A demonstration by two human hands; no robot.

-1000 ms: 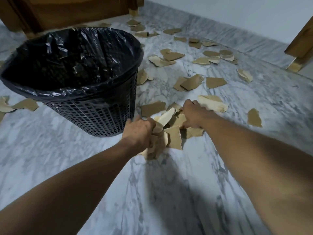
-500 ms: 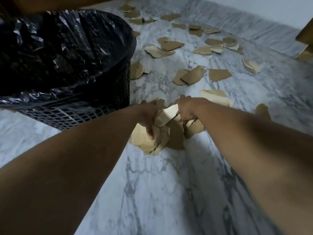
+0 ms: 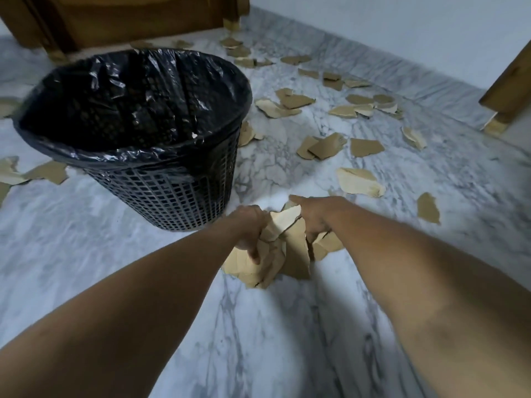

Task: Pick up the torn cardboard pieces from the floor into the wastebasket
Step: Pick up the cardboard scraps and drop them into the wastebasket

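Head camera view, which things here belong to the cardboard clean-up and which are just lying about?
Part of the job:
black mesh wastebasket with black plastic liner
bundle of torn brown cardboard gripped by left hand and right hand
loose torn cardboard pieces on the marble floor

Just there:
brown wooden furniture at the back
wooden leg at right

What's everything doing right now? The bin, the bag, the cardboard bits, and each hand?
Bin: upright on the floor, open top.
Bag: lining the bin, folded over its rim.
Bundle: bunched between both hands.
Left hand: closed on the bundle.
Right hand: closed on the bundle.
Loose pieces: scattered flat on the floor.
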